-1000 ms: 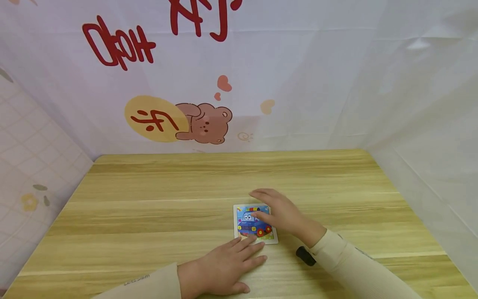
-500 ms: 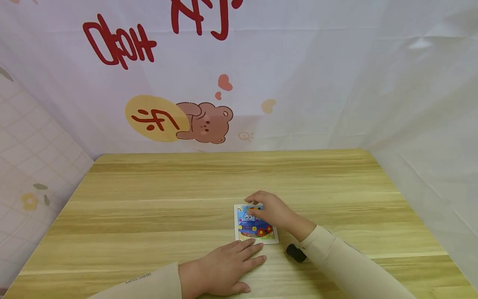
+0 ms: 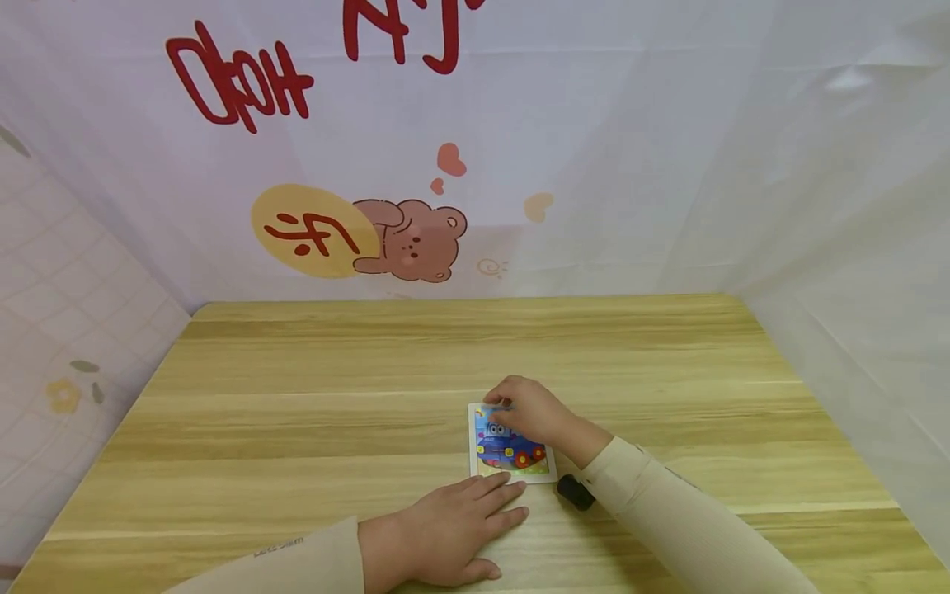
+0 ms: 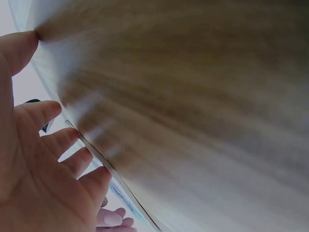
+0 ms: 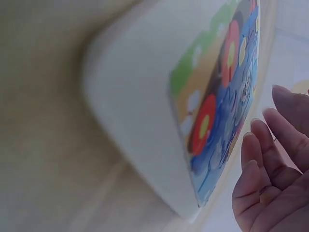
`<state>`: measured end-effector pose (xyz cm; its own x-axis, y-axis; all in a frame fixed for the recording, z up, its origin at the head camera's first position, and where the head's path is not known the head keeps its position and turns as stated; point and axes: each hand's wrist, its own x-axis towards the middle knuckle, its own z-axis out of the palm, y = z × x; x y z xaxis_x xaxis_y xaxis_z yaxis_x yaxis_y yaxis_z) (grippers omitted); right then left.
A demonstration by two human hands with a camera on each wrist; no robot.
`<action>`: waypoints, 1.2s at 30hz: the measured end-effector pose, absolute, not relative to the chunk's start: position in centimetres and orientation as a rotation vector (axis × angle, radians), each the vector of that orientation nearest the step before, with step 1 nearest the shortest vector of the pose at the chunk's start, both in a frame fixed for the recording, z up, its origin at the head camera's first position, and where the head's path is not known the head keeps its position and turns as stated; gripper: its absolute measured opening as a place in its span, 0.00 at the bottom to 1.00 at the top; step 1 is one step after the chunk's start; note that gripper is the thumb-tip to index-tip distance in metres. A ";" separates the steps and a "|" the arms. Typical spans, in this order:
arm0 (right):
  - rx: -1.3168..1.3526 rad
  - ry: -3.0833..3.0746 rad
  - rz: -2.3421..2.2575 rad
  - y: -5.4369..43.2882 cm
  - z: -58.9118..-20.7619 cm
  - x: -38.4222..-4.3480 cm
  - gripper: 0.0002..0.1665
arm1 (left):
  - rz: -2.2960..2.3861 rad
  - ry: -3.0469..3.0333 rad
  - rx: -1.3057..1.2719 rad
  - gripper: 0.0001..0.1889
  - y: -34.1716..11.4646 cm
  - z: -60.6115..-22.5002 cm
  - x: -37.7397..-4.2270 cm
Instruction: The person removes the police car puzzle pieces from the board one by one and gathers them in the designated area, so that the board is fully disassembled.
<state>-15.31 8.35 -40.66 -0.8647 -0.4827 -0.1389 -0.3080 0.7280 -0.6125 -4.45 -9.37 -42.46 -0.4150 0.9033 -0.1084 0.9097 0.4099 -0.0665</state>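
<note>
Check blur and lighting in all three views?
Head: evenly lit, mostly sharp, a pale glare patch on the wall cloth at upper right; left wrist: tabletop blurred, darkest toward the top right, background behind the left hand washed out; right wrist: near white corner of the car-picture board out of focus, background beyond the right hand pale and hazy.

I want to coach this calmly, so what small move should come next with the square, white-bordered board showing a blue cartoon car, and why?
I'd probably lower the bare right hand slightly onto the board near its far edge: its bent fingers are poised there, nothing visibly gripped, while the bare left hand lies spread at the near edge, where it could steady it.
</note>
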 end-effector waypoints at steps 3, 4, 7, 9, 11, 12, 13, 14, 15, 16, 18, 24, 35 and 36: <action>-0.656 2.647 -0.836 8.1 -40.6 -15.5 0.12 | -0.182 2.585 1.667 0.34 -9.4 -42.4 -4.5; -0.672 2.645 -0.826 8.0 -40.6 -15.5 0.11 | -0.185 2.589 1.668 0.34 -9.4 -42.4 -4.4; -0.714 2.641 -0.796 7.7 -40.6 -15.6 0.11 | -0.194 2.603 1.671 0.34 -9.4 -42.4 -4.4; -0.721 2.640 -0.774 7.6 -40.7 -15.7 0.11 | -0.196 2.608 1.673 0.34 -9.4 -42.4 -4.4; -0.713 2.642 -0.755 7.4 -40.7 -15.7 0.11 | -0.192 2.609 1.672 0.34 -9.4 -42.4 -4.4; -0.708 2.642 -0.746 7.4 -40.7 -15.8 0.11 | -0.190 2.608 1.672 0.34 -9.4 -42.4 -4.4; -0.700 2.644 -0.738 7.3 -40.7 -15.8 0.11 | -0.187 2.608 1.673 0.34 -9.4 -42.4 -4.4; -0.694 2.645 -0.729 7.3 -40.7 -15.8 0.11 | -0.183 2.607 1.673 0.34 -9.4 -42.3 -4.4; -0.687 2.646 -0.725 7.3 -40.7 -15.8 0.11 | -0.178 2.606 1.672 0.34 -9.4 -42.3 -4.5; -0.681 2.647 -0.720 7.2 -40.7 -15.9 0.11 | -0.174 2.605 1.672 0.34 -9.5 -42.3 -4.5; -0.666 2.647 -0.714 7.2 -40.8 -15.9 0.11 | -0.169 2.603 1.671 0.34 -9.4 -42.3 -4.5; -0.637 2.646 -0.721 7.1 -40.8 -15.9 0.09 | -0.166 2.606 1.675 0.35 -9.4 -42.4 -4.5; -0.619 2.672 -0.745 6.9 -40.6 -15.9 0.05 | -0.128 2.565 1.655 0.34 -9.4 -42.5 -4.7; -0.617 2.675 -0.745 6.9 -40.6 -15.9 0.05 | -0.128 2.565 1.654 0.35 -9.4 -42.5 -4.7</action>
<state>-15.89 6.91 -40.63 -0.8643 -0.4755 -0.1642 -0.3220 0.7738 -0.5455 -4.73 -9.44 -42.46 -0.4109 0.9040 -0.1180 0.9113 0.4112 -0.0233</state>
